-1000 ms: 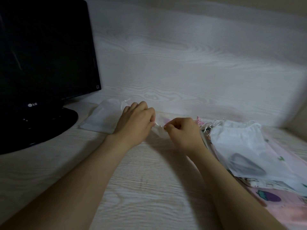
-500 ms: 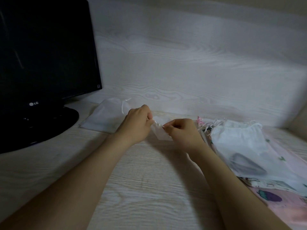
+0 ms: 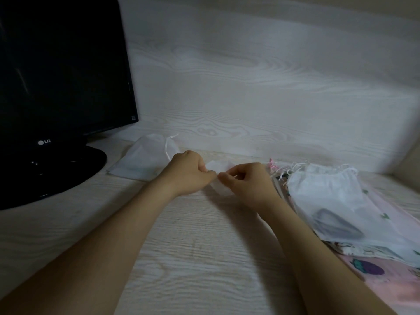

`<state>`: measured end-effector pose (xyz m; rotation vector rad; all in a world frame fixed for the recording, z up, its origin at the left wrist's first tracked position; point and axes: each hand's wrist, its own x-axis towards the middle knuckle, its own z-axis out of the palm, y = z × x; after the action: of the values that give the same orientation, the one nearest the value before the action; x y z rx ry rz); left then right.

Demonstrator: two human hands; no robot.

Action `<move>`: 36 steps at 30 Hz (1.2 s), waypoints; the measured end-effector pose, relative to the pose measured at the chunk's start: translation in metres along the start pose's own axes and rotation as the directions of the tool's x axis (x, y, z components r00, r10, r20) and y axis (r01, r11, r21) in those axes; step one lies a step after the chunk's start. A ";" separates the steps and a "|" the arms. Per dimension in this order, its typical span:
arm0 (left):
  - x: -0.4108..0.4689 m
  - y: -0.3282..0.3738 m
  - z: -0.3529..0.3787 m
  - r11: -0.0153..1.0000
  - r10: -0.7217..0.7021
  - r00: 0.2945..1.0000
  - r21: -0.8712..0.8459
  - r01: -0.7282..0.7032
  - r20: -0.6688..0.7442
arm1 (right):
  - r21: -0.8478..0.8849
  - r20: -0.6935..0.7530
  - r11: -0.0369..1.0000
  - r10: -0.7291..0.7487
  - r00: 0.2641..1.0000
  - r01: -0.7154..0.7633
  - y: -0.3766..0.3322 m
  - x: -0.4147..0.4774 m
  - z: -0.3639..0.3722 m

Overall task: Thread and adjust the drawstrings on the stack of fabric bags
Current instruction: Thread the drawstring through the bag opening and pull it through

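- Pale wood-grain desk (image 3: 193, 246) fills the lower frame.
- A black monitor (image 3: 56, 76) stands at upper left.
- A white drawstring bag (image 3: 145, 160) lies beside its base.
- A small white bag (image 3: 221, 178), centre.
- A stack of fabric bags (image 3: 341, 201), right.

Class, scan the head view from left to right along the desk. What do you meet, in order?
Black monitor → flat white bag → left hand → small white bag pinched between both hands → right hand → stack of fabric bags.

Forearms reach forward; left hand (image 3: 188, 172) and right hand (image 3: 246, 183) nearly touch, fingers curled, each pinching a small white bag (image 3: 217, 165).
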<state>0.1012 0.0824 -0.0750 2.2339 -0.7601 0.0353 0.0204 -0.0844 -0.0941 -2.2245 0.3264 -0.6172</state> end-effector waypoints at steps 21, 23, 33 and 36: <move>0.007 -0.005 -0.002 0.848 -0.153 0.970 -0.480 0.226 0.187 | 0.000 -0.094 0.994 0.110 0.989 -0.111 -0.001 -0.002 -0.006; 0.008 -0.001 -0.004 0.766 -0.147 0.973 -0.601 0.227 0.180 | 0.022 -0.114 0.993 0.114 0.987 -0.112 0.000 0.000 -0.006; 0.006 0.010 0.001 0.622 -0.020 0.993 -0.776 0.105 0.118 | -0.064 -0.034 0.998 0.022 0.999 -0.024 -0.005 -0.003 -0.006; 0.007 0.008 0.002 0.628 -0.025 0.990 -0.769 0.123 0.138 | -0.081 -0.007 0.997 -0.019 1.000 0.018 -0.002 -0.001 -0.003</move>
<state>0.1027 0.0731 -0.0695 1.4183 -0.5782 -0.4034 0.0183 -0.0844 -0.0911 -2.3049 0.3409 -0.6328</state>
